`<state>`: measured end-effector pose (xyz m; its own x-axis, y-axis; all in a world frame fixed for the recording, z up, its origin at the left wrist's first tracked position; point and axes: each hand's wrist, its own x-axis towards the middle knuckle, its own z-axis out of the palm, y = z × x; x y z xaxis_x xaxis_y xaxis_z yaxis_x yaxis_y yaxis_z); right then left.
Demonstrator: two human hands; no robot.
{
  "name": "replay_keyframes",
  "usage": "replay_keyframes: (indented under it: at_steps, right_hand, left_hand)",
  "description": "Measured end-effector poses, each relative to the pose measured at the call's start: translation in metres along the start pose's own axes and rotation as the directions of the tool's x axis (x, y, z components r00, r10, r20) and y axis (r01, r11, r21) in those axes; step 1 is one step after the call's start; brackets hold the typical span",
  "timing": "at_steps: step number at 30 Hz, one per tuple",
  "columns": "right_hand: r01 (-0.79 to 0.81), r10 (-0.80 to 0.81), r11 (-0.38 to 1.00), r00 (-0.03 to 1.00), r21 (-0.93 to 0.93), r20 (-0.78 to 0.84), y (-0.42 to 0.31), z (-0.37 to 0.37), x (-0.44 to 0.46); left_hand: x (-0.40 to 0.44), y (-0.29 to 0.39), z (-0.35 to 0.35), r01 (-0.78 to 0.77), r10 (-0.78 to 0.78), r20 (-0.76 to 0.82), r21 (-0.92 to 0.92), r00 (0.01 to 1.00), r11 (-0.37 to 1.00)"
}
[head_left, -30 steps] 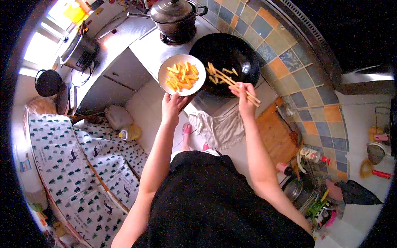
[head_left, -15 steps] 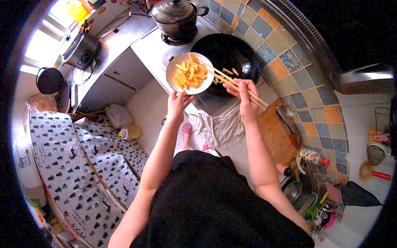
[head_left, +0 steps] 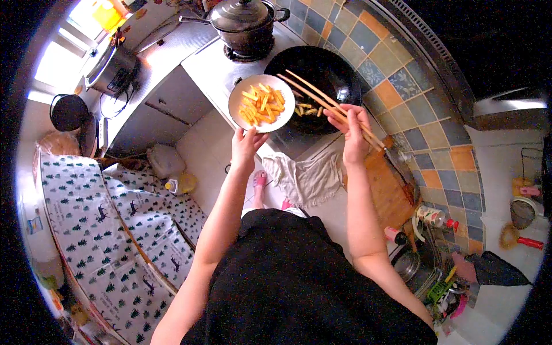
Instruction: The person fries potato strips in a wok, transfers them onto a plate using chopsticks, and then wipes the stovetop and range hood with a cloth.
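Gripping bowl [head_left: 237, 96] in left hand [head_left: 247, 148], chopsticks [head_left: 316, 92] in right hand [head_left: 354, 130] above wok [head_left: 334, 69]. Risk: bowl tilting could spill fries [head_left: 263, 104]; loose pinch could drop some.

From my remote seat I see a pale stovetop [head_left: 210, 69] bearing a lidded pot [head_left: 241, 31], which sits on a burner, and a black wok [head_left: 316, 62] just beside it, nearer the tiled wall [head_left: 397, 86]. Toward the window, I make out a shiny countertop [head_left: 164, 58] with a dark electric cooker [head_left: 112, 73] standing on it. Below, I find a yellowish bottle [head_left: 183, 183] and a pink-shod foot [head_left: 260, 180] on the light floor [head_left: 198, 139].
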<state>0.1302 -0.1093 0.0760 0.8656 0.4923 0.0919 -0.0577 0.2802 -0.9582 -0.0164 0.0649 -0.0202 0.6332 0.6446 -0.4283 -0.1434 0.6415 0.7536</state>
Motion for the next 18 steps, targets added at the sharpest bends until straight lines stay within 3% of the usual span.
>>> replay_keyframes:
  at_steps: [3,9,16,18]
  right_hand:
    - [-0.028,0.024,0.998,0.997,-0.054,-0.073,0.018,-0.022,0.008]
    - [-0.071,0.057,0.977,0.996,-0.200,-0.072,0.075,-0.046,0.016]
    - [-0.231,0.232,0.973,0.971,0.014,-0.063,0.099,-0.047,0.041]
    - [-0.224,0.223,0.974,0.974,-0.030,-0.039,0.106,-0.048,0.043]
  left_hand:
    - [0.003,-0.002,-0.007,0.009,-0.008,-0.012,0.093,1.000,0.996]
    - [-0.005,0.007,-0.005,0.024,-0.021,-0.061,0.052,0.998,0.998]
    - [-0.002,0.006,-0.013,0.012,-0.010,-0.063,0.033,0.998,0.999]
    - [-0.003,0.007,-0.017,0.001,0.001,-0.059,0.037,0.998,0.999]
